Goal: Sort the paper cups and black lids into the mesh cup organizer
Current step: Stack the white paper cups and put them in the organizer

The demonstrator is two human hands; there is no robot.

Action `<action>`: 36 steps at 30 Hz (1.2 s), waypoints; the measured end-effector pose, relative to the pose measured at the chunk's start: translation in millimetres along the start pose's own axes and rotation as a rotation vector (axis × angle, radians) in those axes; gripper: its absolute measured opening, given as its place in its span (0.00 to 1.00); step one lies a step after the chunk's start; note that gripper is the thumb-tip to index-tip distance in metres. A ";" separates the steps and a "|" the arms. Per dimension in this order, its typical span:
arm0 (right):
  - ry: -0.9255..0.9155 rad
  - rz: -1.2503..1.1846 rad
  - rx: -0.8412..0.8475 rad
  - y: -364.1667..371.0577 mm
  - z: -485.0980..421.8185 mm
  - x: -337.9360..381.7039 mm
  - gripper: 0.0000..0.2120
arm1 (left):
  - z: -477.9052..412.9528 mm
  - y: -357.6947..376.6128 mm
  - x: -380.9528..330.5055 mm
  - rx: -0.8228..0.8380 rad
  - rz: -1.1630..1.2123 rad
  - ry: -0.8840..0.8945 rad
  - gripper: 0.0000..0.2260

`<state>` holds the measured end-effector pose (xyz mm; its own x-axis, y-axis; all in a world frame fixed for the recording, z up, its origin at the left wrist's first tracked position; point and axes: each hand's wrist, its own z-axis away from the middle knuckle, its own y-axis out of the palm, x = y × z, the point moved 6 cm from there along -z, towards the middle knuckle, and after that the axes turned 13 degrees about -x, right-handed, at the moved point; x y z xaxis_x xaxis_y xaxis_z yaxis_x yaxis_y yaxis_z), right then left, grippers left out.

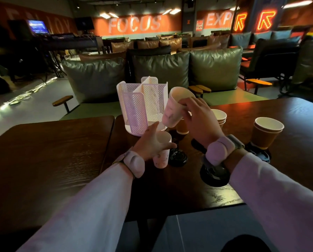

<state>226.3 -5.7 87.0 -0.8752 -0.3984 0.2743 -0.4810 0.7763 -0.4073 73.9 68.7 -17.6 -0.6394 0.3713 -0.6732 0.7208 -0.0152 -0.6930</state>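
The white mesh cup organizer (143, 104) stands at the far edge of the dark table, its compartments showing nothing inside. My right hand (199, 120) holds a white paper cup (175, 108) tilted in the air just right of the organizer. My left hand (152, 144) grips the rim of another white patterned cup (162, 157) standing on the table in front of the organizer. A brown cup (182, 127) sits behind my right hand. Black lids lie beside the left cup (178, 157) and under my right wrist (214, 176).
A stack of brown cups (219, 116) stands right of my hand, and two nested brown cups (266, 132) stand further right with a black lid (261, 153) at their base. A seam splits the two tables (108, 135). Green cushioned sofas (161, 70) face the table.
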 end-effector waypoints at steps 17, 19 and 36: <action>-0.045 -0.059 0.383 46.5 39.9 21.1 0.11 | 10.5 -9.8 22.7 -0.066 0.246 -0.012 0.63; 0.003 -0.054 0.430 52.4 45.9 17.1 0.12 | 9.1 -9.3 27.2 -0.060 0.275 -0.025 0.62; 0.087 -0.120 0.540 74.9 67.4 5.2 0.12 | 5.4 -11.2 32.0 -0.013 0.163 -0.029 0.50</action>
<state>182.2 17.5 -0.8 -0.8166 -0.4087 0.4076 -0.5543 0.3584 -0.7512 44.0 75.7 -32.8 -0.5213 0.3381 -0.7835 0.8187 -0.0608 -0.5710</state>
